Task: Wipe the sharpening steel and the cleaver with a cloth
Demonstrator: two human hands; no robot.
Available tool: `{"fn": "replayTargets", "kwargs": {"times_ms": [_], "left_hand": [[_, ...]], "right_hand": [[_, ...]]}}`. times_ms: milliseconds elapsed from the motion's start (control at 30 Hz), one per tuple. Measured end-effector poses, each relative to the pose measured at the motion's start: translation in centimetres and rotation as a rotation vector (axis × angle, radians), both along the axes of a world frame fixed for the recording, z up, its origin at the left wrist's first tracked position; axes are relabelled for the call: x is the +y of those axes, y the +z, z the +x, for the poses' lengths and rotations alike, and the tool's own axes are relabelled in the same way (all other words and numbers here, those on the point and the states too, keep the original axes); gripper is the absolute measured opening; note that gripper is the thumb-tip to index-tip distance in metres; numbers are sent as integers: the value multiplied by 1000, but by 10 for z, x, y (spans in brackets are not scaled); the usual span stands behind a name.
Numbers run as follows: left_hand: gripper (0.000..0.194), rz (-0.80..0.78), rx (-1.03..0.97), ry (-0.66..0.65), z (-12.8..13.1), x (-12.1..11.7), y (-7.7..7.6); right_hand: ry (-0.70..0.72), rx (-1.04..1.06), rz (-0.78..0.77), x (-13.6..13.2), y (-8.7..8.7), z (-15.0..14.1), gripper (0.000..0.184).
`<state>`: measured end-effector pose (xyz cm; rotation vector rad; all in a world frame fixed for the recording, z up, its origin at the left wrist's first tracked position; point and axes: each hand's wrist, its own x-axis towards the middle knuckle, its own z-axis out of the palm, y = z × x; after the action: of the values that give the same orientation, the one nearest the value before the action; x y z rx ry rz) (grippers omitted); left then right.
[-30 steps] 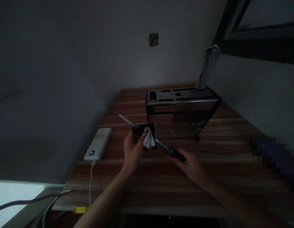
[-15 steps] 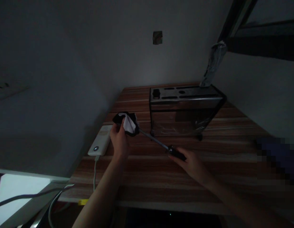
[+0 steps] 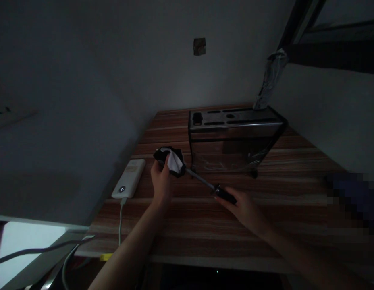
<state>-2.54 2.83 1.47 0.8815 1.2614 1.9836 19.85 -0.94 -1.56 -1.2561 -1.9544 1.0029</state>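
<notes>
My right hand is wrapped round the black handle of a sharpening steel, whose thin grey rod points up and left. Around the rod's far part is a black and white cloth; it hides the tip. My left hand is closed on this cloth, thumb on the white side. Both hands are above the wood-grain table. Just behind the rod stands a knife rack with a slotted metal top and clear sides.
A white power bank with a plugged-in cable lies on the left. A mottled, wrapped upright piece rises at the rack's right end. Walls bound the back and left. Something dark blue and pixelated is at the right.
My left hand has slid the cloth right along the rod toward the handle, leaving less rod bare. My right hand and the handle have stayed in place.
</notes>
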Motion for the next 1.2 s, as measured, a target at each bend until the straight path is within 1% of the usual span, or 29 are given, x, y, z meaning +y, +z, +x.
{"fn": "replayTargets", "kwargs": {"times_ms": [167, 267, 333, 433, 533, 600, 700, 833, 1000, 1200], "left_hand": [[26, -66, 112, -72, 14, -11, -2], [24, -99, 181, -102, 20, -17, -1], [23, -126, 232, -146, 25, -21, -2], [21, -183, 321, -252, 35, -25, -6], [18, -237, 425, -413, 45, -29, -11], [17, -273, 458, -477, 51, -32, -13], [18, -306, 470, -470, 54, -34, -14], [21, -301, 505, -464, 54, -34, -16], [23, -296, 474, -496, 54, -34, -19], [20, -289, 424, -481, 55, -35, -12]], "right_hand": [[8, 18, 11, 0, -2, 1, 18], [-12, -12, 7, -1, -1, 1, 19], [-30, -39, 14, -1, -1, 0, 21], [-30, -28, 17, 0, -2, 0, 20], [-15, 21, 5, 1, -4, 1, 15], [-4, 39, 15, 1, -5, 1, 22], [5, 36, 29, 1, -7, 2, 30], [-3, 34, 47, 1, -7, 2, 30], [-4, 58, 44, 1, -6, 1, 31], [9, 72, 35, 2, -4, 1, 31]]}}
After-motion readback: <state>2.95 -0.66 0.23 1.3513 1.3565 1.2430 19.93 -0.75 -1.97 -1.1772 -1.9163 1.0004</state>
